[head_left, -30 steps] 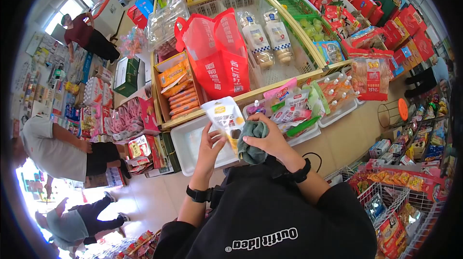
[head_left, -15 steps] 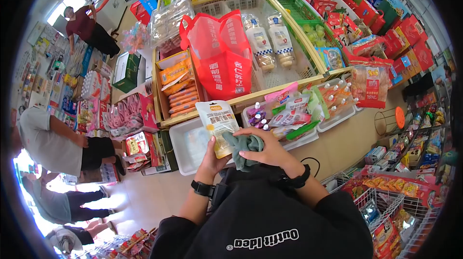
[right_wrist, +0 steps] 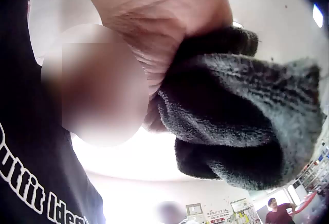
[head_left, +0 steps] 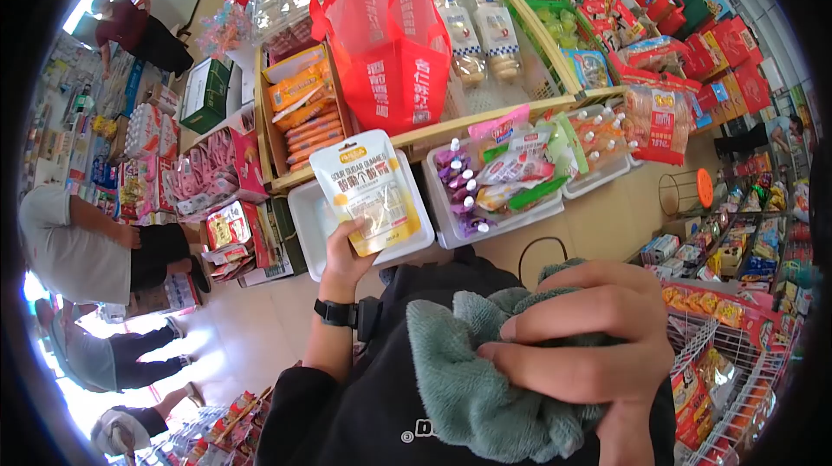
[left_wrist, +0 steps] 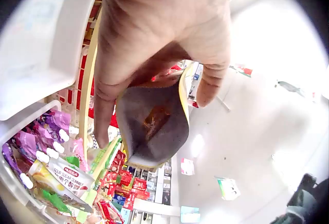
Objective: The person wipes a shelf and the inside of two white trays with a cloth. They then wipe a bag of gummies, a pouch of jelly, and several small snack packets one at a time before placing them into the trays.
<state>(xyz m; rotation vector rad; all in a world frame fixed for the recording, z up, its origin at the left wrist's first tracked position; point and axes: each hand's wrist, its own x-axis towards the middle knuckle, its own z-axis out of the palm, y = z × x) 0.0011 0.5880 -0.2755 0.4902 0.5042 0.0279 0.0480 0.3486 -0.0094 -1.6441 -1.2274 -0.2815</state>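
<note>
My left hand (head_left: 345,256) pinches a white and yellow pouch of sour sugar gummies (head_left: 366,175) near its lower edge, its printed front facing up. The pouch overlaps a white plastic tray (head_left: 303,204) in the head view. From the left wrist, the grey folded base (left_wrist: 149,123) of the pouch shows between thumb and fingers. My right hand (head_left: 598,336) grips a bunched grey-green towel (head_left: 459,379), close before the black shirt. Folds of that towel (right_wrist: 226,116) hang from the palm in the right wrist view.
A second tray beside the first holds purple capped pouches (head_left: 464,193) and other gummy bags (head_left: 520,167). Behind stand a red carrier bag (head_left: 381,67) and a box of orange packets (head_left: 305,110). A wire basket (head_left: 737,379) is at right. Several people are at left.
My right hand has drawn the towel away from the pouch, toward the body and right. My left hand now holds the pouch alone, further left and flatter to view.
</note>
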